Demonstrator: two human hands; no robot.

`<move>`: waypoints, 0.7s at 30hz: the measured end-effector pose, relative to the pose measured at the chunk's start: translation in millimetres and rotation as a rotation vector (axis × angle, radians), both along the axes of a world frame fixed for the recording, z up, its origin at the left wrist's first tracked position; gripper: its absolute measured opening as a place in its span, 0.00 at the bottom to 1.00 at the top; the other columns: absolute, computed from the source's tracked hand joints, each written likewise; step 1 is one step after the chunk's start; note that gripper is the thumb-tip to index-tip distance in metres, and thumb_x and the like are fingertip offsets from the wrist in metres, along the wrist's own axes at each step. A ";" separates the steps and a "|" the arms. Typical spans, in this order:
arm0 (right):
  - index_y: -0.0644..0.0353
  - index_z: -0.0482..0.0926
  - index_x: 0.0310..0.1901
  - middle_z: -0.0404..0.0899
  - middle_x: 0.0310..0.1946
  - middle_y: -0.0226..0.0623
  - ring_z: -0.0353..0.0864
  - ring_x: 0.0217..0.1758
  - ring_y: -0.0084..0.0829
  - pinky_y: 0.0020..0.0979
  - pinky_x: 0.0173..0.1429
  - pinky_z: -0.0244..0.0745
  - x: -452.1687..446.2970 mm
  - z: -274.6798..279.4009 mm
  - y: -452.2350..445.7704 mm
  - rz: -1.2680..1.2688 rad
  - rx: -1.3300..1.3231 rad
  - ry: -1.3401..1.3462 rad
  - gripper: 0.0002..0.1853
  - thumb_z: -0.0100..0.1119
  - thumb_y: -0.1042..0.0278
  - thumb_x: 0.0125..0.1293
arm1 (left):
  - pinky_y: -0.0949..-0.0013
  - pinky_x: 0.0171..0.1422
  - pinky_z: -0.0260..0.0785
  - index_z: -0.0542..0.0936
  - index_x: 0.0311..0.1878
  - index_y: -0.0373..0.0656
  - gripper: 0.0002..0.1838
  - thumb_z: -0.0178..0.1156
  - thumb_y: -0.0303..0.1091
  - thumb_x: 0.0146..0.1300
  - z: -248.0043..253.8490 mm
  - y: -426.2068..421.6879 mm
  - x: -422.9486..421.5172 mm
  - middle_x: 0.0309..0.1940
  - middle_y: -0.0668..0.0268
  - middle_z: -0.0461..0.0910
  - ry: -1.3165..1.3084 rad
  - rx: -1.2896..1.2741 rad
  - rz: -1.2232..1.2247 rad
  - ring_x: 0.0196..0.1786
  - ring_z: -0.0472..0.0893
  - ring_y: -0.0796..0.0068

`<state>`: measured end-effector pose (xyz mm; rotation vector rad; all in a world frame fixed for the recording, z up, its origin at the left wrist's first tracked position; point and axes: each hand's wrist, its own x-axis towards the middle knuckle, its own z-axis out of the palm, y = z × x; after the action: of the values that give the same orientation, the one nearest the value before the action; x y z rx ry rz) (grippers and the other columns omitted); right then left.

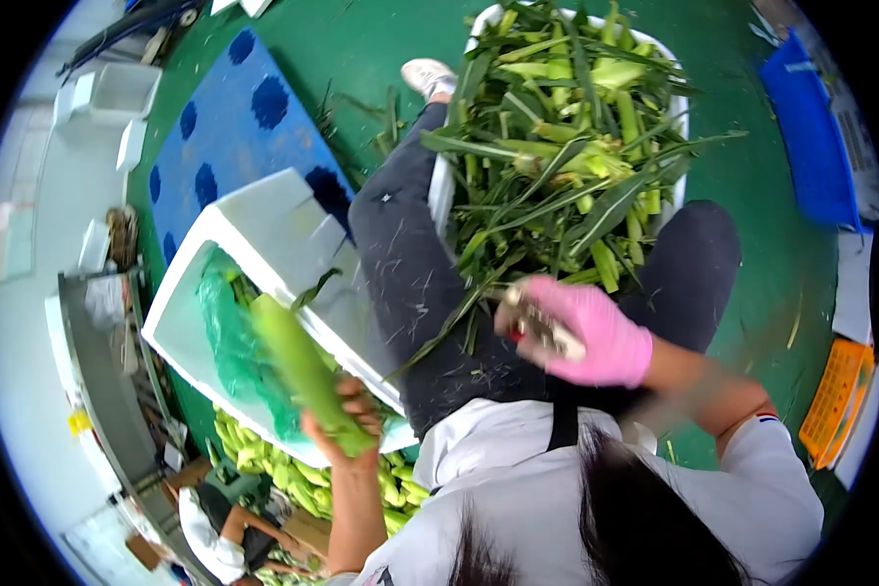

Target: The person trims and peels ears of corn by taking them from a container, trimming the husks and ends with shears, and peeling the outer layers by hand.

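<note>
Two hands stood well apart in front of the person. The left hand, its wrist raised from below, had its fingers clamped round the near end of a green ear of corn, which tilted up and leftward in front of a white foam box. The right hand, in a pink glove, reached in from the right above the lap, closed on a hand tool too blurred to name exactly. A crumpled green bag lay inside the foam box, and heaped corn ears showed below it. Between the legs, a white tub was piled past its rim with husks and long leaves. Off right stood a blue crate and an orange crate.
</note>
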<state>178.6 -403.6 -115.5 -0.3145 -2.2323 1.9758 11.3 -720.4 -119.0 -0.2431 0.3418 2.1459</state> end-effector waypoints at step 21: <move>0.49 0.57 0.74 0.79 0.57 0.50 0.80 0.57 0.51 0.46 0.61 0.72 -124.8 -231.5 262.4 -0.520 0.770 -0.971 0.41 0.62 0.50 0.62 | 0.68 0.33 0.77 0.68 0.67 0.57 0.28 0.61 0.49 0.67 -138.2 -366.7 149.4 0.47 0.62 0.81 -0.580 -1.740 1.317 0.34 0.81 0.67</move>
<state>53.9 -141.2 -347.0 -1.7609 -2.7298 0.6145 160.8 -1087.1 -257.3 -2.5077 1.9961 1.9463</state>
